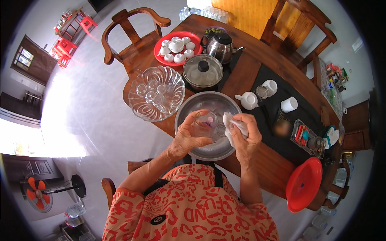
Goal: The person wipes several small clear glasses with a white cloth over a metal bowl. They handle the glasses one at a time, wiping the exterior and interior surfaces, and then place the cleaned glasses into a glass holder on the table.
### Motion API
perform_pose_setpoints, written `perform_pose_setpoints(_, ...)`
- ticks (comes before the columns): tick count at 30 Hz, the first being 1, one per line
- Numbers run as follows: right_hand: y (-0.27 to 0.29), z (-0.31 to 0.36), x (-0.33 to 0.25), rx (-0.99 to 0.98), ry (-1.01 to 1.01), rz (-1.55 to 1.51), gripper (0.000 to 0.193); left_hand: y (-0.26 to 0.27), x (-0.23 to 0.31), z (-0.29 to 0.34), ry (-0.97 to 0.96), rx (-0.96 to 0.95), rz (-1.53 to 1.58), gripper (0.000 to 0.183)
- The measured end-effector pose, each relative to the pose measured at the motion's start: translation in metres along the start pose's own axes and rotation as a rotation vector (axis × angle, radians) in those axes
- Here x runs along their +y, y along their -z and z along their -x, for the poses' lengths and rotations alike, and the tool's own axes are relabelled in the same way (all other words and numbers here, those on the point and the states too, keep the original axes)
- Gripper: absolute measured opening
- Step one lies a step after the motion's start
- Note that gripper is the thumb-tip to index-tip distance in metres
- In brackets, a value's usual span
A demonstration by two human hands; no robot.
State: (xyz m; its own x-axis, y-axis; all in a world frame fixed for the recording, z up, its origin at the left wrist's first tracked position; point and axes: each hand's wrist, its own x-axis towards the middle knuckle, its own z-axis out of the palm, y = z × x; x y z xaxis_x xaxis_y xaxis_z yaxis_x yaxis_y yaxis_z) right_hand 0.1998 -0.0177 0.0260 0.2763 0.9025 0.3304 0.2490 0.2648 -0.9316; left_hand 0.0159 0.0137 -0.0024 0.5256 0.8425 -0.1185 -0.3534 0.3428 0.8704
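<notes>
Glass left, cloth right, over basin

Left hand grasped the clear glass, thumb on the side nearer the body, fingers curved around the far side. Right hand pinched the white cloth, bunched between thumb and fingers. Both hands were above the metal basin.

Key relation: glass lay just left of the cloth, at much the same distance from the body; seemingly a narrow gap between, contact not certain. Right hand was the free side's neighbour, left hand already on the glass. Long axis unclear through the transparent wall. Glass bowl stood beyond the left hand, holding small glasses.
</notes>
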Motion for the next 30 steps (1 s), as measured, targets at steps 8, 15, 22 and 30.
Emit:
perform_pose_setpoints(8, 0.009, -0.027, -0.002, -0.469, 0.146, 0.188, 0.023, 0.002, 0.002, 0.004, -0.112, 0.084, -0.671, 0.063)
perform_pose_setpoints(15, 0.02, -0.022, -0.009, -0.742, -0.033, 0.14, 0.017, 0.0, 0.008, 0.003, -0.202, 0.169, -0.859, 0.057)
perform_pose_setpoints(22, 0.017, -0.012, -0.011, -0.576, -0.442, -0.306, 0.02, -0.001, 0.011, 0.001, -0.343, 0.078, -0.981, 0.057)
perform_pose_setpoints(30, 0.019, -0.01, -0.018, -0.748, -0.014, -0.076, 0.027, 0.003, 0.016, 0.004, -0.379, 0.065, -0.978, 0.059)
